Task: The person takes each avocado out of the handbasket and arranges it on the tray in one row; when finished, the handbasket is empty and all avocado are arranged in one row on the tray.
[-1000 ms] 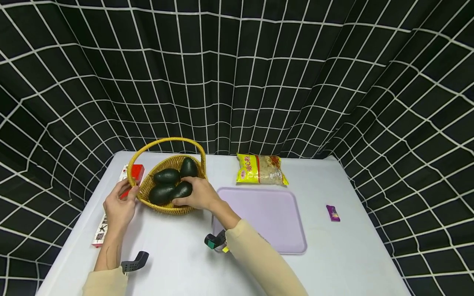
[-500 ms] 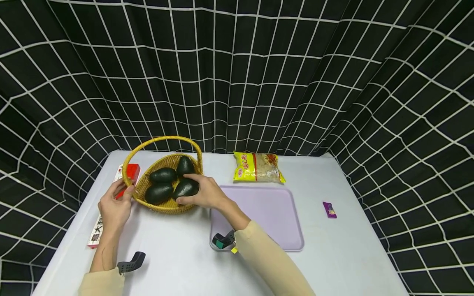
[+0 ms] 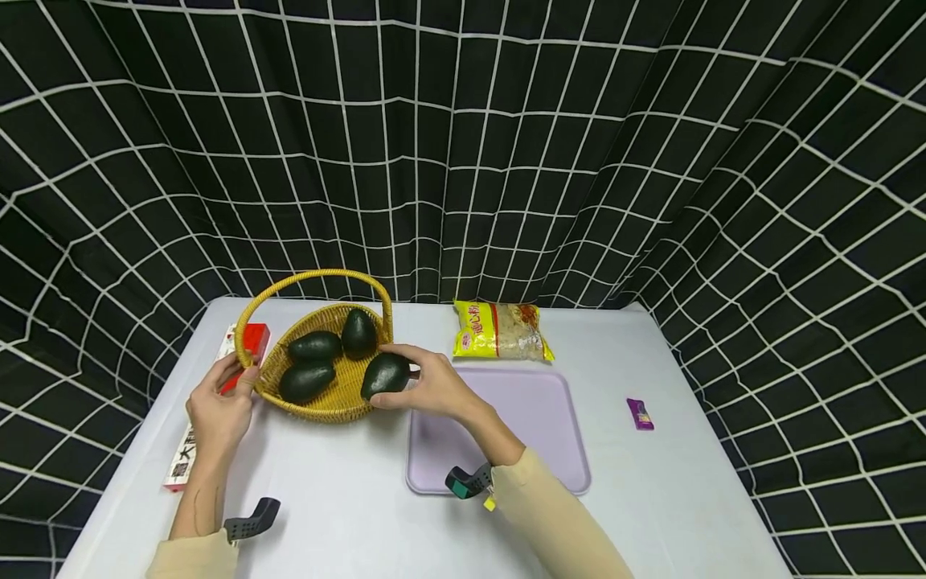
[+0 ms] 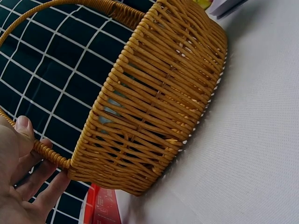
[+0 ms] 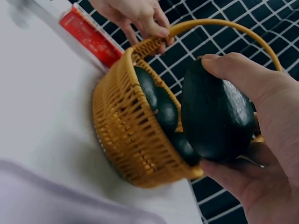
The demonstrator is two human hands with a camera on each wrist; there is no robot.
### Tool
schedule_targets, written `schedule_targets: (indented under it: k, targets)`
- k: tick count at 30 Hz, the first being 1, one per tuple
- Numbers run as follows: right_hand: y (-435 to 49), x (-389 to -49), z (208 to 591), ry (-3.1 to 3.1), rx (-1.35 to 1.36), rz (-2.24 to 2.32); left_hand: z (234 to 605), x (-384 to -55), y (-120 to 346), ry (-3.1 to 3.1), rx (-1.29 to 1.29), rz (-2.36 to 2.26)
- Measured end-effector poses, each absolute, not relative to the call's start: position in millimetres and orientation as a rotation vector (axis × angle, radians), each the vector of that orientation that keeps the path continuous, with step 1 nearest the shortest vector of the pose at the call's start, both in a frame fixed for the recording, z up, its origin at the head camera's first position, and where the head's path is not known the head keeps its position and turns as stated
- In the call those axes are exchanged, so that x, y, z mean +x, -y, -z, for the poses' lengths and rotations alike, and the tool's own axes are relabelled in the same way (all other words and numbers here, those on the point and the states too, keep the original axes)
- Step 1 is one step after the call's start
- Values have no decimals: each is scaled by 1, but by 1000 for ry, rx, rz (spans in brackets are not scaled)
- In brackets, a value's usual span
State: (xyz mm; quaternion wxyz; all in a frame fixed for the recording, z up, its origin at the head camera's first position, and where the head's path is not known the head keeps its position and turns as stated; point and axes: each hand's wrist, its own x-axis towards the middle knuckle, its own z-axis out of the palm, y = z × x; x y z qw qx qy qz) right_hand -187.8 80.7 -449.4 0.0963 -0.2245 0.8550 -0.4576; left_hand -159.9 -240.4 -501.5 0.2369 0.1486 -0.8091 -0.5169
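A yellow wicker basket [image 3: 329, 414] with a tall hoop handle stands at the left of the table, three dark green avocados [image 3: 314, 346] lying inside. My right hand [image 3: 434, 386] grips another avocado [image 3: 386, 376] between thumb and fingers, over the basket's right rim; the right wrist view shows this avocado [image 5: 212, 112] held above the rim. At the basket's left side, my left hand [image 3: 220, 410] pinches the base of the handle; the left wrist view shows the thumb and fingers round the handle [image 4: 51, 155].
Right of the basket lies a lilac tray [image 3: 499, 434], partly under my right forearm. Behind it is a yellow food bag [image 3: 499, 330]. A small purple packet [image 3: 640, 414] lies farther right. A red and white box [image 3: 181, 460] lies beneath the left hand. Black gridded curtain surrounds the table.
My right hand has lifted one avocado from among the others and carried it right to the basket's rim. The left hand keeps its hold on the handle.
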Motion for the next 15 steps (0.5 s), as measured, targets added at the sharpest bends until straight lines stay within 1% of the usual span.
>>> schedule_targets:
  k: [7, 15]
  targets:
    - [-113, -176, 451, -2508, -663, 1340, 505, -159, 244, 2221, 388, 1424]
    - [-139, -173, 458, -2541, -624, 1292, 503, -160, 242, 2225, 399, 1421]
